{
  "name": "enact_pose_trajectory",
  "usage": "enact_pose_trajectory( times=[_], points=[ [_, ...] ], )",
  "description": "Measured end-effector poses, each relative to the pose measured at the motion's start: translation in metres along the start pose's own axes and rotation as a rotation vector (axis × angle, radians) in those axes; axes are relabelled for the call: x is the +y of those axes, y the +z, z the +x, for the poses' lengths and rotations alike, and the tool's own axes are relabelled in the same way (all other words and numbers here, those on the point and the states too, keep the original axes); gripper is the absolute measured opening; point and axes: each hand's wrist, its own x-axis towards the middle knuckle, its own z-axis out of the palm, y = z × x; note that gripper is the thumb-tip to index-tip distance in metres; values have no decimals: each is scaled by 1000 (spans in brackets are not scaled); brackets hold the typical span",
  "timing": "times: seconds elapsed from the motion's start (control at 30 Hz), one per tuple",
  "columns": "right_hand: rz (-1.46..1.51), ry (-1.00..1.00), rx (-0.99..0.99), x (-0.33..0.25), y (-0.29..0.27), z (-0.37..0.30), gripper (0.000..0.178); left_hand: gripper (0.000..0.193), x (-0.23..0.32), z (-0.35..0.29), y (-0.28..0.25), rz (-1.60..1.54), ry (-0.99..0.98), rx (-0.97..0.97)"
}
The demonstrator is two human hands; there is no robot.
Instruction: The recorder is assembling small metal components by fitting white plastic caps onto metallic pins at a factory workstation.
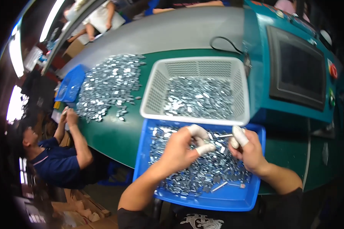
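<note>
White finger covers wrap several fingertips of both my hands, over a blue tray of small shiny metal pieces. My left hand is curled, thumb and forefinger bent toward each other over the pieces. Whatever lies between those fingertips is too small and blurred to name. Across from it, my right hand is closed in a pinch on a thin light metal strip, which points toward the left hand. Behind the tray stands a white perforated basket holding more metal pieces.
A large pile of metal pieces covers the green table at left, beside a blue bin. A co-worker sits there, hands together. At right stands a teal machine with a dark screen. A black cable loop lies behind.
</note>
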Motion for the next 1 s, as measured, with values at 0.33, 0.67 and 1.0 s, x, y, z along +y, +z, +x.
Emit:
enact_pose_trajectory(
  times=[0.33, 0.67, 1.0],
  points=[
    [-97, -26, -87, 2, -5, 2, 44, 18, -5, 0, 8, -108, 14, 65],
    [-155, -24, -84, 3, -4, -7, 37, 16, -5, -9, 16, -271, -67, 0],
    [-256, -37, -163, 7, -1, -5, 43, 18, -7, -2, 20, 80, 432, 91]
  ],
)
